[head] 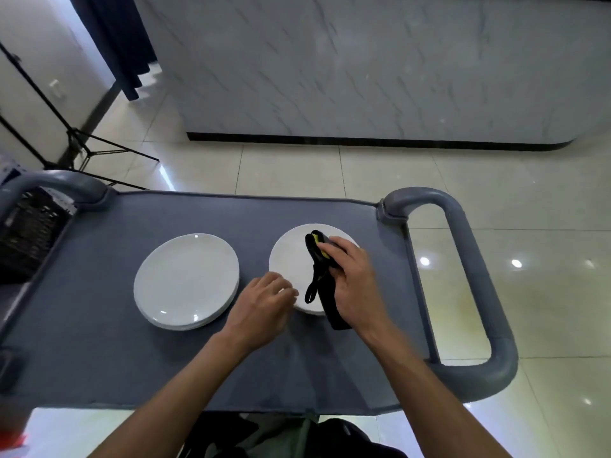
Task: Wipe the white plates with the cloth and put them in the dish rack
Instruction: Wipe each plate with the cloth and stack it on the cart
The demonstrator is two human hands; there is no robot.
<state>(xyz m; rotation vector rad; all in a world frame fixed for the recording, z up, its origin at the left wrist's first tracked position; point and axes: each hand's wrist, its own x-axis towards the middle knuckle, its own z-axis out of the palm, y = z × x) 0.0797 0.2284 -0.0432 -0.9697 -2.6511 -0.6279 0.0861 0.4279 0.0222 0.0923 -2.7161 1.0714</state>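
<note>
Two stacks of white plates lie on the grey cart top (pixel 99 352). The left stack (pixel 186 280) has nothing on it. On the right stack (pixel 289 259) lies a black cloth with a yellow patch (pixel 319 269), and my right hand (pixel 352 279) grips that cloth against the top plate. The cloth's lower end hangs over the plate's near rim. My left hand (pixel 264 302) has curled fingers at the near left rim of the right stack; a firm hold on the rim cannot be made out.
A black slotted dish rack (pixel 29 233) stands at the cart's far left end, partly cut off. Grey tube handles rise at both ends, the right one (pixel 476 279) looping wide. Tiled floor, a marble counter and a black tripod lie beyond.
</note>
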